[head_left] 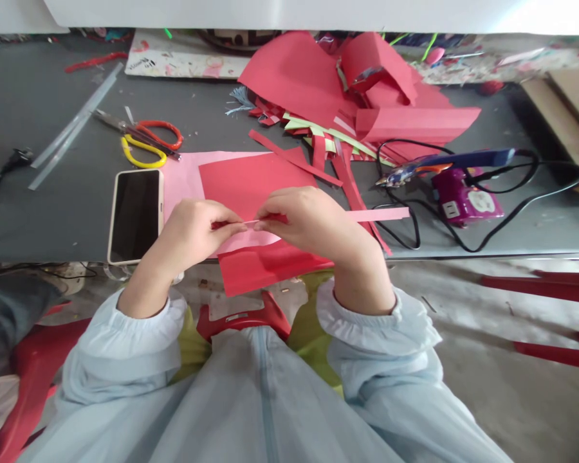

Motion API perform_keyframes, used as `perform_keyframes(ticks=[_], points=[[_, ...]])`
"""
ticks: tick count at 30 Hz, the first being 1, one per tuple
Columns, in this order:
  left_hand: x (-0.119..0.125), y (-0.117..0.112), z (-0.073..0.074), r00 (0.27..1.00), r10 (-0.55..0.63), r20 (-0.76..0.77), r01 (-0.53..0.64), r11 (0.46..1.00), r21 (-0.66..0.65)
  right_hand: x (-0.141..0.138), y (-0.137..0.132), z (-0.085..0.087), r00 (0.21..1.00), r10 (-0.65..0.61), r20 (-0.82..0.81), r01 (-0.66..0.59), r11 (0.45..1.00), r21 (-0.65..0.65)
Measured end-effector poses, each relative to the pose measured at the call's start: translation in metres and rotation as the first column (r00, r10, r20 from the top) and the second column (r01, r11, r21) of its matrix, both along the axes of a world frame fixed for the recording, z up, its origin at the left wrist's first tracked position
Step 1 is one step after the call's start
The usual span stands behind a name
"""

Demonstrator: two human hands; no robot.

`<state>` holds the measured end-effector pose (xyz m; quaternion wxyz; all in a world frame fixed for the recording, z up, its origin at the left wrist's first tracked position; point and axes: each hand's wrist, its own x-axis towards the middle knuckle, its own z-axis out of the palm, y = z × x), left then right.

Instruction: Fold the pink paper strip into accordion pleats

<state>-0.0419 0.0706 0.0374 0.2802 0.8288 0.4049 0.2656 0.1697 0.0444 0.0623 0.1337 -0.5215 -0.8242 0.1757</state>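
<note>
Looking at a narrow pink strip (377, 214) of paper, held near the front edge of a grey table (72, 222), over a red sheet (255, 177) and a pink sheet (186, 177). Runs pretty much left to right along its long axis, and points its free end to the right, out past the right wrist, tilted just a bit toward the back of the table. Seems straight and flat out there, light pink, slim like a ribbon, maybe 2 layers judging by the uneven tip. Disappears behind the right hand (302, 215), so can't tell about the hidden stretch. Looks to come out between the 2 sets of fingertips as just a thin pale line, basically edge-on. Got thumb and fingers of the left hand (195, 228) pinched together on it, and same deal with the right, tips near tips. Also spotted some loose red paper (265, 267) just below, hanging over the table's edge. Can see a phone (135, 215) lying flat beside the left wrist, scissors (131, 130) with 1 red and 1 yellow handle past that, a messy red pile (299, 77) at the back, and a purple box (468, 199) off to the right.
</note>
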Motion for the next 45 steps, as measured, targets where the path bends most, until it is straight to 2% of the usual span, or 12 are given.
perform_keyframes(ticks=[3,8,12,22,31,40,43,45], points=[[-0.002,0.001,0.0,1.0,-0.006,-0.006,0.005,0.998,-0.057,0.003,0.001,0.001,0.999,-0.014,-0.035,0.014,1.0,-0.009],[-0.002,0.002,0.004,0.993,-0.014,-0.118,-0.008,0.983,-0.181,0.003,0.001,-0.001,0.999,-0.002,-0.038,0.001,0.999,-0.042],[0.001,0.001,0.005,0.986,-0.028,-0.163,-0.004,0.981,-0.193,0.002,0.0,-0.004,1.0,0.013,-0.02,-0.014,1.0,-0.027],[0.004,0.002,0.003,0.987,-0.054,-0.149,0.018,0.972,-0.236,-0.001,0.0,-0.003,1.0,0.008,0.002,-0.008,0.998,-0.067],[0.002,0.002,-0.003,0.999,-0.036,-0.039,0.026,0.972,-0.233,0.0,0.0,-0.006,0.999,0.035,-0.03,-0.037,0.997,-0.066],[0.004,0.0,0.001,0.983,-0.111,-0.143,0.09,0.985,-0.15,-0.009,-0.001,-0.009,0.994,0.111,-0.006,-0.111,0.994,-0.021],[0.001,-0.001,0.004,0.981,-0.118,-0.156,0.101,0.989,-0.111,-0.009,-0.001,-0.008,0.996,0.088,-0.024,-0.089,0.996,-0.032],[-0.002,0.0,0.006,0.993,-0.057,-0.107,0.049,0.996,-0.071,-0.006,0.0,-0.006,0.999,0.032,-0.032,-0.033,0.999,-0.018]])
